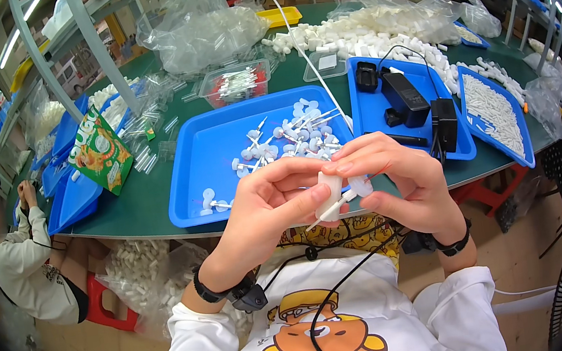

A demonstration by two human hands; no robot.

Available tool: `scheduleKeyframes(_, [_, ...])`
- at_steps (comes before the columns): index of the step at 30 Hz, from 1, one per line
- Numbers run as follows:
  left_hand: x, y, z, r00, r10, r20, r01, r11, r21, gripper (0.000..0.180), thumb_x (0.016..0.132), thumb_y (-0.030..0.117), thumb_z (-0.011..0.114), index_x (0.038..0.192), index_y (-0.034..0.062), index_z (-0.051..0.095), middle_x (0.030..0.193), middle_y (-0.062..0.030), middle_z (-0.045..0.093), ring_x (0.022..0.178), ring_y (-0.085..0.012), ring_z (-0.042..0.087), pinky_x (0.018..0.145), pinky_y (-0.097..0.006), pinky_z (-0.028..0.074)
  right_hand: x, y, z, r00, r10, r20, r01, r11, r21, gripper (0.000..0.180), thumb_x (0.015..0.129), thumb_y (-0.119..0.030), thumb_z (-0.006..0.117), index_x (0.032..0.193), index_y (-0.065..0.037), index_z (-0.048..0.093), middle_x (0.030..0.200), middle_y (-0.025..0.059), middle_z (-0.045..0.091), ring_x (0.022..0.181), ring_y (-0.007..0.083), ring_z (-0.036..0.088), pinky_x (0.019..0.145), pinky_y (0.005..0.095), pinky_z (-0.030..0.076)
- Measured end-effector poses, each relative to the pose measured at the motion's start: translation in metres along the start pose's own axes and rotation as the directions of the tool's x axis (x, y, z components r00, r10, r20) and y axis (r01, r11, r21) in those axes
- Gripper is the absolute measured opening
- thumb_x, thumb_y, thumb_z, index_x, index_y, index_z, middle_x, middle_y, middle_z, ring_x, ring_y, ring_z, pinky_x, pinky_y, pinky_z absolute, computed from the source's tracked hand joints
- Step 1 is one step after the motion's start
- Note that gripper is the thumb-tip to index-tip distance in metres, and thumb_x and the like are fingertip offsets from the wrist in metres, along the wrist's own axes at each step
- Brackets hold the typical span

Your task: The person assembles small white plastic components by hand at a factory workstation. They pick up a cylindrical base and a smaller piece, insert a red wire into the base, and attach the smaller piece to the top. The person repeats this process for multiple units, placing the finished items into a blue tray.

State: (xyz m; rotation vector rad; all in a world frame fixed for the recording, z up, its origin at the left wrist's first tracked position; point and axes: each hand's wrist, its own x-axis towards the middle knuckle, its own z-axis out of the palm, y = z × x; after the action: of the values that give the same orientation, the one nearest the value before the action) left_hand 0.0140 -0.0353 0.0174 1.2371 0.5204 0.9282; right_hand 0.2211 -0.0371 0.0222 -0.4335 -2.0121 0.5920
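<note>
Both my hands meet above the table's front edge, fingers closed around small white parts. Between the thumb and fingers of my left hand point(260, 202) is a white plastic housing point(328, 185). My right hand point(403, 167) pinches a white stem-shaped part point(335, 208) with a translucent round disc point(361, 185) at one end. The stem lies across the housing's lower part; whether the two are joined I cannot tell. Just beyond my hands, a large blue tray point(187, 180) carries several similar disc-and-stem parts point(300, 129).
At right, another blue tray point(372, 118) holds black adapters point(406, 98) and cables. Beyond it, a blue tray holds white tubes point(490, 111). White pieces point(362, 32) are heaped at the back. A green snack bag point(101, 152) stands left. Another person point(21, 256) sits at far left.
</note>
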Motion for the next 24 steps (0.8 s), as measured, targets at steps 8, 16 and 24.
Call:
scheduleKeyframes(8, [0.003, -0.001, -0.003, 0.998, 0.052, -0.038, -0.053, 0.998, -0.045, 0.027, 0.087, 0.008, 0.052, 0.111, -0.0039, 0.050, 0.103, -0.0175, 0.060, 0.087, -0.0238, 0.063, 0.071, -0.033, 0.056, -0.002, -0.009, -0.004, 0.999, 0.033, -0.015, -0.034, 0.999, -0.036, 0.034, 0.070, 0.000, 0.068, 0.103, -0.001, 0.063, 0.102, 0.0103, 0.063, 0.099, 0.0254, 0.057, 0.086, 0.0341, 0.045])
scheduleKeyframes(16, [-0.001, -0.002, -0.003, 0.997, 0.076, -0.012, -0.074, 0.990, 0.122, 0.027, 0.087, 0.007, 0.056, 0.111, -0.0028, 0.050, 0.104, -0.0141, 0.060, 0.094, -0.0179, 0.061, 0.076, -0.030, 0.054, 0.003, -0.008, 0.002, 0.998, -0.051, 0.039, 0.055, 0.993, -0.105, 0.034, 0.070, 0.000, 0.068, 0.103, 0.000, 0.062, 0.102, 0.0121, 0.062, 0.102, 0.0275, 0.057, 0.088, 0.0363, 0.045])
scheduleKeyframes(24, [0.001, 0.005, -0.002, 0.999, 0.044, -0.011, -0.043, 0.998, 0.046, 0.031, 0.087, 0.006, 0.055, 0.115, -0.0056, 0.049, 0.107, -0.0160, 0.058, 0.093, -0.0217, 0.061, 0.080, -0.032, 0.054, 0.001, -0.004, -0.005, 0.999, 0.006, 0.052, -0.001, 0.996, -0.088, 0.034, 0.069, 0.000, 0.068, 0.103, 0.000, 0.062, 0.108, 0.0134, 0.061, 0.104, 0.0281, 0.057, 0.090, 0.0361, 0.044])
